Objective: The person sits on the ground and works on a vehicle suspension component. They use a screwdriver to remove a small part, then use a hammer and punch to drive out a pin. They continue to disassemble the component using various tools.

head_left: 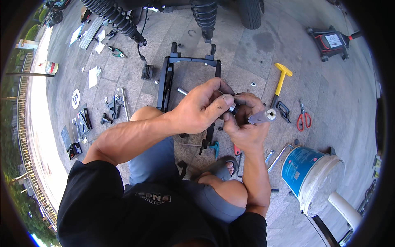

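Observation:
My left hand (201, 108) and my right hand (247, 128) meet in front of me, above a black metal frame (193, 60) on the paved ground. Between their fingertips is a small black and silver cylindrical part (233, 108), mostly covered by the fingers. My right hand also holds a pale tube-like piece (260, 117) with a round, holed end facing right. Beyond my left hand a silver rod end (182, 90) sticks out; whether it is held or lies lower, I cannot tell. Both hands are closed.
Shock absorbers (204, 18) hang at the top beside a tire (251, 14). Rightward lie a yellow hammer (282, 78), red-handled scissors (304, 119), a floor jack (331, 43) and a blue-labelled bucket (302, 168). A teal-handled tool (215, 149) lies near my foot; loose parts (115, 108) lie left.

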The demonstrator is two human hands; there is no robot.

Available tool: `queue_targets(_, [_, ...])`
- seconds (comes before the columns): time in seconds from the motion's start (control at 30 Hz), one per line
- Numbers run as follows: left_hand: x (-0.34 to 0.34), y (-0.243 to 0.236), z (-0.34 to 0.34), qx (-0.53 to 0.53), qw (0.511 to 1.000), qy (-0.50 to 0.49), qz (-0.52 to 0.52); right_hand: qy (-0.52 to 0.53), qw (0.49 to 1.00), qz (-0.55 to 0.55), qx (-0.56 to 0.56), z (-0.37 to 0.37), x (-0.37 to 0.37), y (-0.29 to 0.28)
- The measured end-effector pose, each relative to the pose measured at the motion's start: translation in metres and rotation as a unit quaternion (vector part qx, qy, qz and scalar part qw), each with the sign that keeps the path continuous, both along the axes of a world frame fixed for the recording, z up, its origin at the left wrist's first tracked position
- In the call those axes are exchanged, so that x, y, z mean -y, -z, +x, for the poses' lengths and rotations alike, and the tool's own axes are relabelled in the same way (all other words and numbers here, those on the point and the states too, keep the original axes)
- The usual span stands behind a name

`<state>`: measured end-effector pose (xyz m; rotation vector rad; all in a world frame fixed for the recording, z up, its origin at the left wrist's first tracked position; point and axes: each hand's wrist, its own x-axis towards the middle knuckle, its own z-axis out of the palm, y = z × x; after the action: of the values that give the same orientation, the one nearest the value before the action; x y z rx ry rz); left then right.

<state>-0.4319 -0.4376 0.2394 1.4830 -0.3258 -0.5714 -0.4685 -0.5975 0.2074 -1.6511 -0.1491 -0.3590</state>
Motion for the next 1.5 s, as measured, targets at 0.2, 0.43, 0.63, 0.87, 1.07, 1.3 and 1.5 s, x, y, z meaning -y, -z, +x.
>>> queue_targets(0.2, [0.002, -0.004, 0.000, -0.019, 0.999, -0.025, 0.039, -0.017, 0.998, -0.036, 0.045, 0.001, 0.003, 0.006])
queue_targets(0.43, [0.001, 0.000, 0.001, 0.037, 0.997, 0.061, -0.032, -0.017, 0.992, 0.126, -0.025, -0.008, 0.008, 0.014])
queue_targets(0.63, [-0.001, -0.002, -0.003, 0.002, 0.995, 0.094, -0.027, -0.054, 0.990, 0.119, 0.054, -0.010, 0.012, 0.018])
queue_targets(0.87, [0.003, 0.001, -0.005, -0.040, 0.995, 0.053, -0.080, -0.044, 0.997, 0.036, 0.051, -0.006, 0.015, 0.016])
queue_targets(1.07, [-0.001, 0.009, 0.001, 0.056, 0.995, 0.033, -0.074, 0.077, 0.991, 0.105, -0.021, -0.013, 0.024, 0.024])
queue_targets(1.3, [0.001, 0.001, 0.008, 0.036, 0.999, -0.038, -0.005, 0.224, 0.971, -0.058, -0.060, -0.022, 0.049, 0.016])
queue_targets(1.5, [-0.003, 0.000, 0.015, 0.149, 0.980, -0.078, 0.108, 0.113, 0.982, -0.050, -0.143, -0.026, 0.043, 0.009])
